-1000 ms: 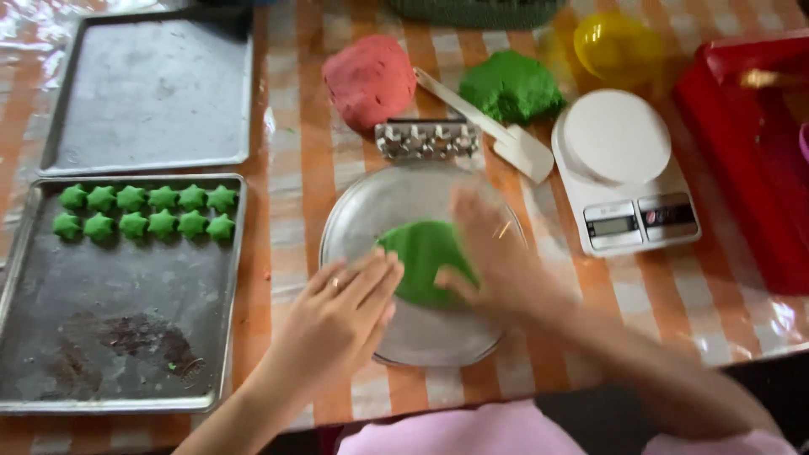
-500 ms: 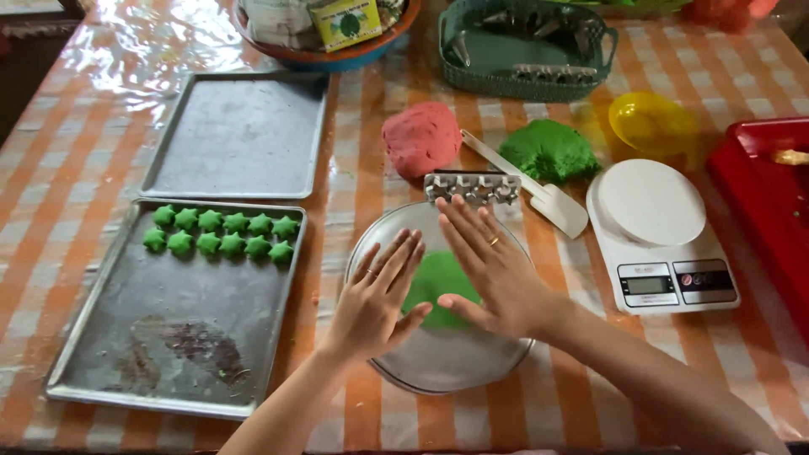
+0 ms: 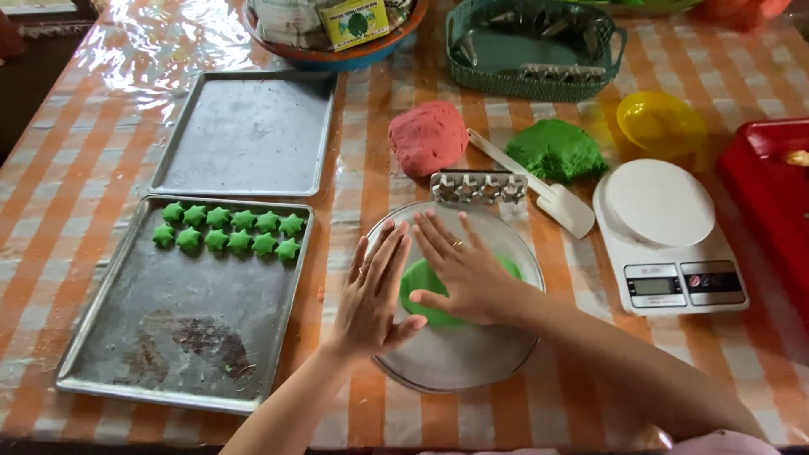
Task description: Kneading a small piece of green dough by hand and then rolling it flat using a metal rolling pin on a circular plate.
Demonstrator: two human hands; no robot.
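Note:
My right hand (image 3: 462,268) lies flat, fingers spread, pressing on a piece of green dough (image 3: 419,292) on a round glass plate (image 3: 459,358). My left hand (image 3: 374,291) is flat too, on edge against the dough's left side. A metal multi-star cutter (image 3: 478,186) rests at the plate's far rim. Several green star cookies (image 3: 229,231) sit in two rows on the near baking tray (image 3: 181,333).
An empty tray (image 3: 249,135) lies behind the near one. A red dough ball (image 3: 428,138), a green dough lump (image 3: 556,150), a white spatula (image 3: 539,189), a yellow bowl (image 3: 660,123), a kitchen scale (image 3: 666,236), a red tray (image 3: 771,190) and a green basket (image 3: 531,50) surround the plate.
Both hands stay on the green dough; the left hand has moved closer against its side. The camera view has tilted slightly.

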